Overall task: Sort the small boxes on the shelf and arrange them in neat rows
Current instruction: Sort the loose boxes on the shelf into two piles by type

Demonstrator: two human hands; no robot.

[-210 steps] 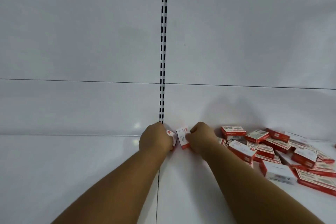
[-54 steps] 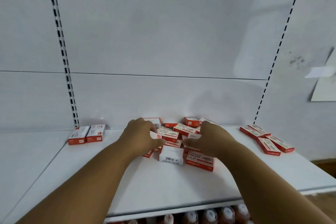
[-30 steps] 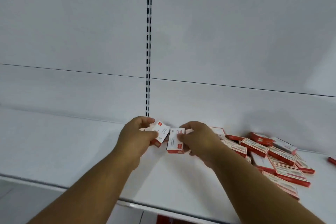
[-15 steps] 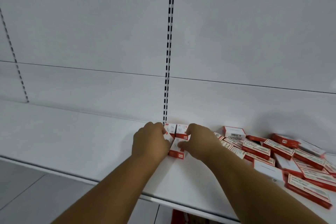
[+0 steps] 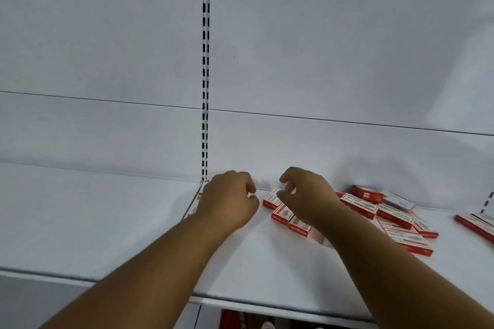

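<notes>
Flat red-and-white cardboard boxes (image 5: 358, 204) lie in a loose heap on the smooth white shelf (image 5: 267, 270), right of centre near the back panel, their print too blurred to read. Over the heap's near end the right hand (image 5: 307, 195) hovers, fingers loosely curled, gripping nothing. The left hand (image 5: 230, 201) is likewise curled and empty; it hides most of a few boxes by the slotted upright (image 5: 205, 75). More boxes are cut off at the right edge.

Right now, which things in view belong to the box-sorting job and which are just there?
Job:
- loose pile of red-and-white boxes
- placed boxes behind the left hand
- shelf
- left hand, right hand

Just there:
- slotted upright
- red items below the shelf
</notes>
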